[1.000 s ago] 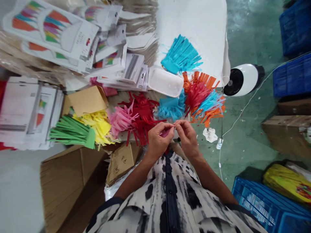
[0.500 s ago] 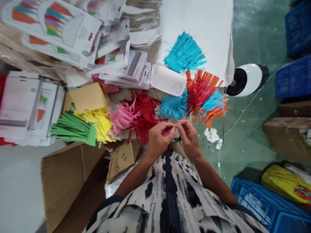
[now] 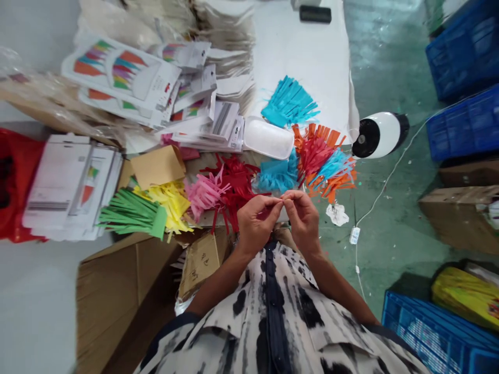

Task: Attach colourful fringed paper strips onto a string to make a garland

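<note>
My left hand (image 3: 255, 221) and my right hand (image 3: 301, 218) meet at the fingertips in front of my shirt, each in a pinch. Whatever lies between the fingers is too small and hidden to name. Just beyond them are dark red paper fringes (image 3: 237, 182), pink fringes (image 3: 205, 193) and a blue fringe bundle (image 3: 276, 174). Orange fringes (image 3: 333, 182) carry red and light blue strips on top, right of the blue ones. Yellow fringes (image 3: 171, 202) and a green fringe bundle (image 3: 134, 213) lie to the left. Farther back rests a turquoise fringe bundle (image 3: 290, 101).
A white plastic tray (image 3: 268, 137) sits among the fringes. Printed packages (image 3: 125, 78) and flat white boxes (image 3: 58, 182) are piled left. An open carton (image 3: 113, 296) stands below the table. On the right floor are a white-and-black device (image 3: 384, 135), a cable (image 3: 384, 192) and blue crates (image 3: 440, 327).
My view has shifted, so the table things appear farther right on the left side and a dark phone-like object shows at the top. Both hands keep their pinch at nearly the same place.
</note>
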{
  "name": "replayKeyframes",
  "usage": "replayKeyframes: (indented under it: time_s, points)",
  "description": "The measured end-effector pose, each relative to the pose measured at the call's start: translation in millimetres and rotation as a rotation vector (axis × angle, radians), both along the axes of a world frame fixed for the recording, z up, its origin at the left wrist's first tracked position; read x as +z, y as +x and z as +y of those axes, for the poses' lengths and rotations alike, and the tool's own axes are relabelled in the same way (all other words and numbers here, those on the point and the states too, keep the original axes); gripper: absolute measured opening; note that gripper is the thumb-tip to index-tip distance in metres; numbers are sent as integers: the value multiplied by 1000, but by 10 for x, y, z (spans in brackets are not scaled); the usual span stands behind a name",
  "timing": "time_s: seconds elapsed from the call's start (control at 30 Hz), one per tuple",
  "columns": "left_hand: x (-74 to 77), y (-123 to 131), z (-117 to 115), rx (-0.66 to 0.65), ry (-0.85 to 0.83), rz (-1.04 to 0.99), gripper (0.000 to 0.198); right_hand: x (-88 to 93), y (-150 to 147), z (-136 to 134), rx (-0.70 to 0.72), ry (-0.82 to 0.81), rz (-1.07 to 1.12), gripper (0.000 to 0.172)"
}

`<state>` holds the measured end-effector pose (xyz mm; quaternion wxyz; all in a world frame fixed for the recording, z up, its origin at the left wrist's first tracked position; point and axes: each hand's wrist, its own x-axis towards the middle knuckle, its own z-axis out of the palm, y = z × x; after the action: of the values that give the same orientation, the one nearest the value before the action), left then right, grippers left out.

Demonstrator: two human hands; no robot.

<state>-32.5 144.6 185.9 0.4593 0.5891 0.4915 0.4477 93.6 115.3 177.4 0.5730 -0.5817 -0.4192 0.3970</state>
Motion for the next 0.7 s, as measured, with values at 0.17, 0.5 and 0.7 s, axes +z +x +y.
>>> replayKeyframes:
  time_s: [0.17, 0.5, 0.7]
  points:
    - [123, -73, -29, -51, 25, -59, 12, 148, -101, -89, -85, 161, -196, 12]
    - [237, -326, -85, -93, 46, -151, 10, 258, -300, -193, -82, 190, -149, 15]
    - [247, -395, -98, -99, 164, -64, 8, 234, -363, -268, -73, 191, -183, 14]
